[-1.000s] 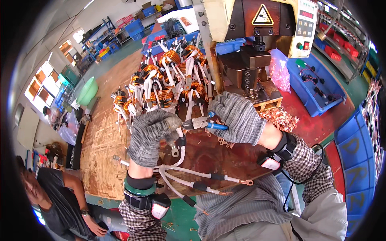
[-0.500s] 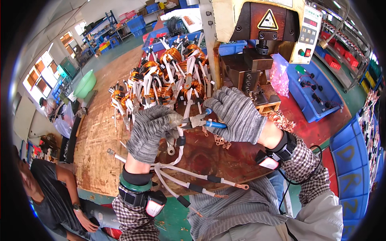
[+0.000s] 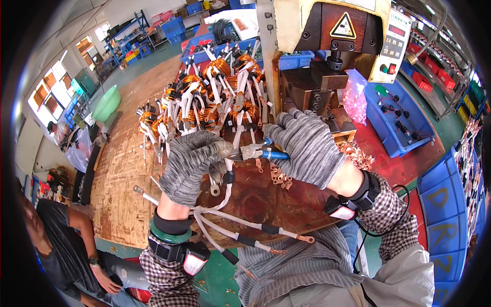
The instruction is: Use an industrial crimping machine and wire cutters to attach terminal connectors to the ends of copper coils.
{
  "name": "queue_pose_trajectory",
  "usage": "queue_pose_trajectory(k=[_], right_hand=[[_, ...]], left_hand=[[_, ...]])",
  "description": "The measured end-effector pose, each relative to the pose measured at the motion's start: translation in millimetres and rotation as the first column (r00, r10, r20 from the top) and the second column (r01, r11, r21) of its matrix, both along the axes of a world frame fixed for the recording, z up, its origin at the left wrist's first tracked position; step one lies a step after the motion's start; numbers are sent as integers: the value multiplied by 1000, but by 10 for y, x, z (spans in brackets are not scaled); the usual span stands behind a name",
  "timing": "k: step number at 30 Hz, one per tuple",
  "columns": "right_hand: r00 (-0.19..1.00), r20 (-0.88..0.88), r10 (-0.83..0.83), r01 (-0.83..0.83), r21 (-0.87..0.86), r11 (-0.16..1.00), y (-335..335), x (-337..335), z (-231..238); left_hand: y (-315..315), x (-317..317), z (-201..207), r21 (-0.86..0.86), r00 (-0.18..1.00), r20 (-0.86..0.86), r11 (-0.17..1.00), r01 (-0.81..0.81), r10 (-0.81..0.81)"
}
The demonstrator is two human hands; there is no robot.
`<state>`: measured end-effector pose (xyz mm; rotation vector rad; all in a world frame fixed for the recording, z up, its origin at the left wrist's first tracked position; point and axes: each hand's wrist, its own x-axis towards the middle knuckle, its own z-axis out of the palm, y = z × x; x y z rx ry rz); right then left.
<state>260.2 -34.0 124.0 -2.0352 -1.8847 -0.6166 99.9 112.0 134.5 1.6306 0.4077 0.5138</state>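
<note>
My left hand [image 3: 193, 162], in a grey knit glove, is closed with its fingertips pinching a white sleeved cable [image 3: 223, 197]. My right hand [image 3: 307, 148], gloved the same way, grips a pair of blue-handled pliers [image 3: 275, 154]. The jaws of the pliers point left and meet the cable right at my left fingertips; whether they have cut into it is hidden. Below my left wrist the cable fans out into several white leads [image 3: 230, 234] with black bands. Bare copper or copper lugs show at their tips, which hang over the table's front edge.
Copper-wound coils [image 3: 217, 67] with white leads are heaped beyond my hands. A press [image 3: 319, 82] with a control panel [image 3: 392, 46] stands at the back right. Loose copper lugs [image 3: 280, 177] lie near my right hand. Blue bins [image 3: 372, 118] stand right; a person [image 3: 64, 230] sits at left.
My hands, the pliers and the cable hold nearly the same place and grip. The pliers' jaws sit very slightly higher, and the whole view has shifted a little.
</note>
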Motion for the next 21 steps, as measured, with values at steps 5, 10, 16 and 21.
queue_pose_trajectory(k=[5,10,16,21], right_hand=[[993,-119,-14,5,-79,997,-53,8,8],[996,-85,-27,19,-101,995,-93,23,88],[999,8,-36,37,-74,997,-75,35,18],[968,-216,130,-95,167,981,28,84,-432]], left_hand=[[-75,8,39,11,999,0,999,-44,44],[-78,41,42,34,999,-22,999,-26,26],[-78,31,38,49,1000,-30,999,-5,6],[-125,42,93,70,999,-38,997,27,-24]])
